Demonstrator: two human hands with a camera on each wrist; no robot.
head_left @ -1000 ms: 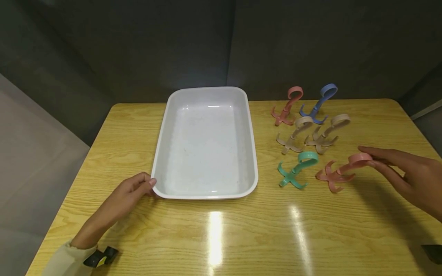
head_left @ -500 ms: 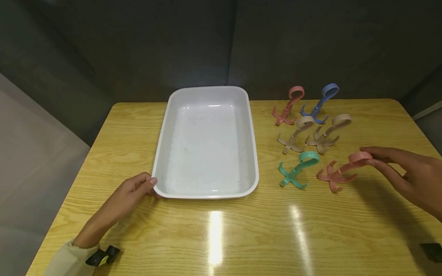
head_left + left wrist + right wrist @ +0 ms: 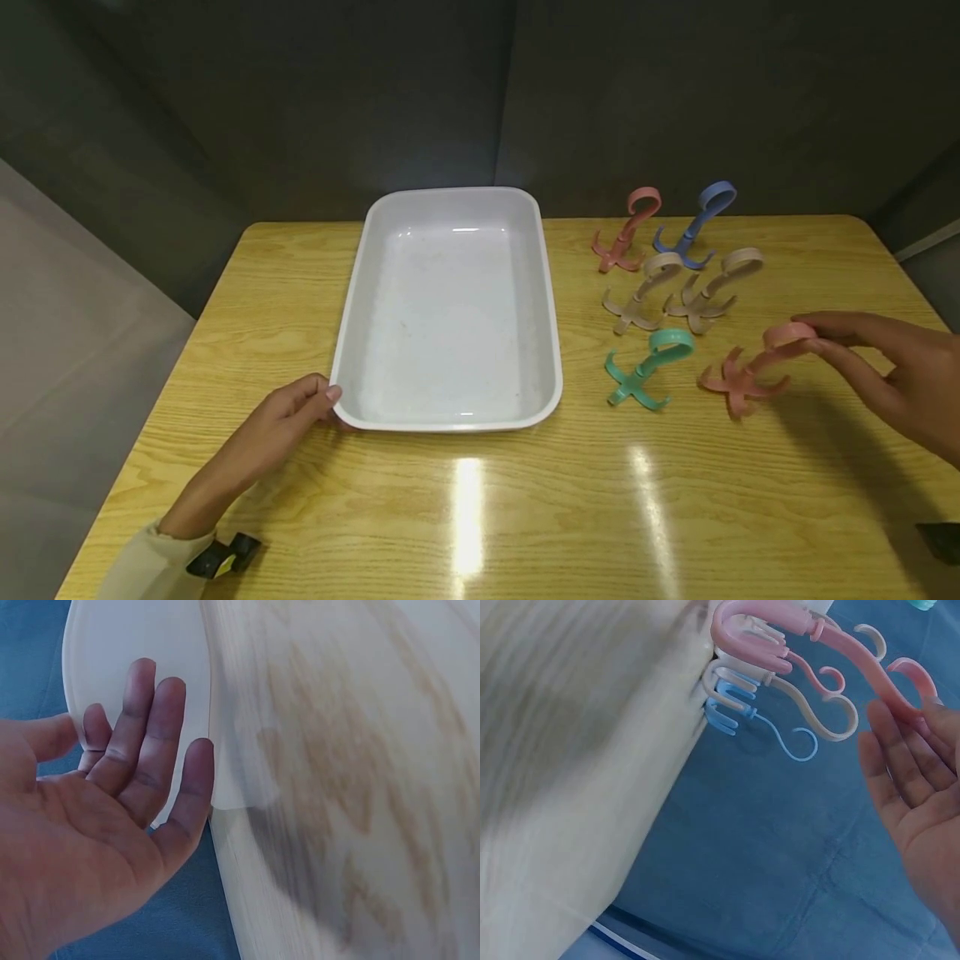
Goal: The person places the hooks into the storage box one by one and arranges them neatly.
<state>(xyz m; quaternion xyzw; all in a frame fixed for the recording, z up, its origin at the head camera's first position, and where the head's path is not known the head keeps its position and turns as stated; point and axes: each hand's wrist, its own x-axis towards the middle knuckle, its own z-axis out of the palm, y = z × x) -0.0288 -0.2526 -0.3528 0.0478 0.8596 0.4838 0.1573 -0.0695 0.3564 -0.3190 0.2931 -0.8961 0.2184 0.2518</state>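
Observation:
My right hand (image 3: 903,375) pinches the curled top of a pink claw hook hanger (image 3: 741,382) between thumb and fingertips. The hanger leans toward the hand, its prongs close over the table. Seen from the right wrist, the pink hanger (image 3: 851,652) runs up and left from the fingers. At the tray's near left corner, my left hand (image 3: 281,425) grips the rim of the white tray (image 3: 450,428), thumb on top. In the left wrist view the other fingers (image 3: 135,705) stretch out beside the tray wall. Just left of the held hanger stands a green claw hook hanger (image 3: 637,375).
Behind the green hanger stand two beige hangers (image 3: 633,308), another pink one (image 3: 621,246) and a blue one (image 3: 684,246). All are on the wooden table (image 3: 375,517), right of the tray. A dark curtain (image 3: 375,100) hangs along the back edge.
My right hand has shifted slightly right with the pink hanger, whose prongs have moved right and turned a little. The left hand and tray stay in place.

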